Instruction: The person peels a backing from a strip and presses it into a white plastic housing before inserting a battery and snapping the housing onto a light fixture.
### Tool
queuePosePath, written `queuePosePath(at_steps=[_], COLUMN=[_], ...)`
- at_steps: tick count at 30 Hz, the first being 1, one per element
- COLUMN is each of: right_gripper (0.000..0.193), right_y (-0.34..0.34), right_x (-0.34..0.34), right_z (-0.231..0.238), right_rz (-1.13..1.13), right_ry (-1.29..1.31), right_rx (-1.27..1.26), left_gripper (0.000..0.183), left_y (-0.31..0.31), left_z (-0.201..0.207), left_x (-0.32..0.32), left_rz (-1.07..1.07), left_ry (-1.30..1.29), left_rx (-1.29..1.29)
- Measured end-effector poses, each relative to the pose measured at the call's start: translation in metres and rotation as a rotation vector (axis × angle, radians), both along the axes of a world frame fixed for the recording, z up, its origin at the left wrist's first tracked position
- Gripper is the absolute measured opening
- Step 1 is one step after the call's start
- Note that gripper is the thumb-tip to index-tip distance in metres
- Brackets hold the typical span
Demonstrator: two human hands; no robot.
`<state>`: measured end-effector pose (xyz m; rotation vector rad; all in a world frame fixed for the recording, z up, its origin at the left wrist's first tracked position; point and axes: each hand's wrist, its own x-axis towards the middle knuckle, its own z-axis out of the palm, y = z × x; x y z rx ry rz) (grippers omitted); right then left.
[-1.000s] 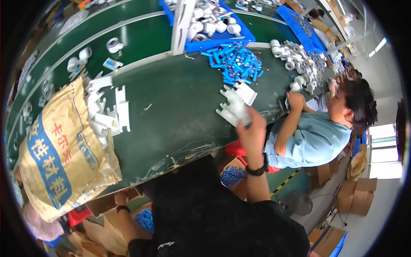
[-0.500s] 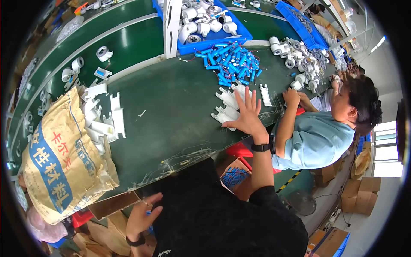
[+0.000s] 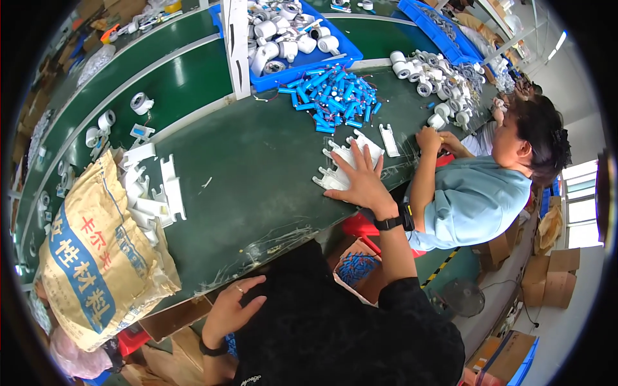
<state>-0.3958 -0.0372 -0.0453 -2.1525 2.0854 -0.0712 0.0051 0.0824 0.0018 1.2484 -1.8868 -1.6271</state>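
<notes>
My right hand [image 3: 362, 183], fingers spread, lies palm down over a cluster of white plastic covers [image 3: 329, 179]. It partly hides them, and whether it presses on them is hard to tell. One more white cover [image 3: 389, 140] rests just to the right of the cluster. Beyond the hand is a heap of blue cylindrical batteries [image 3: 338, 96] with thin wires. My left hand [image 3: 233, 311] hovers in front of my black shirt, near the table's front edge. Its fingers are stretched and apart, with nothing in them.
A large paper sack [image 3: 151, 273] leans at the left, with more white covers [image 3: 171, 193] spilling beside it. A blue tray [image 3: 353, 56] of white round housings stands at the back. A co-worker [image 3: 476, 193] sits at the right by piled housings [image 3: 444, 90]. Below is a box of batteries [image 3: 356, 269].
My right hand has come down closer over the white covers, fingers still spread. My left hand has moved right and slightly up. The whole view has shifted a little.
</notes>
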Motion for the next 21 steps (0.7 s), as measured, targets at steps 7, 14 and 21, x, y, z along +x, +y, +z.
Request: queuePosePath(at_steps=[7,14,21], right_gripper=[0.099,0.11,0.068], right_y=[-0.02,-0.037,-0.024], right_x=[-0.031,-0.079,0.079], right_z=[-0.008,-0.018,0.04], right_rz=[-0.281,-0.413,0.243], right_ry=[0.004,0.102,-0.357], right_rx=[0.056,0.033,-0.36], left_gripper=[0.039,0.034,0.051], left_y=[-0.02,-0.089,-0.17], left_z=[0.004,0.003,-0.045], left_x=[0.003,0.021,0.056], left_rz=[0.029,0.524,0.707], left_ry=[-0.04,-0.289,-0.916], left_rx=[-0.062,-0.364,-0.742])
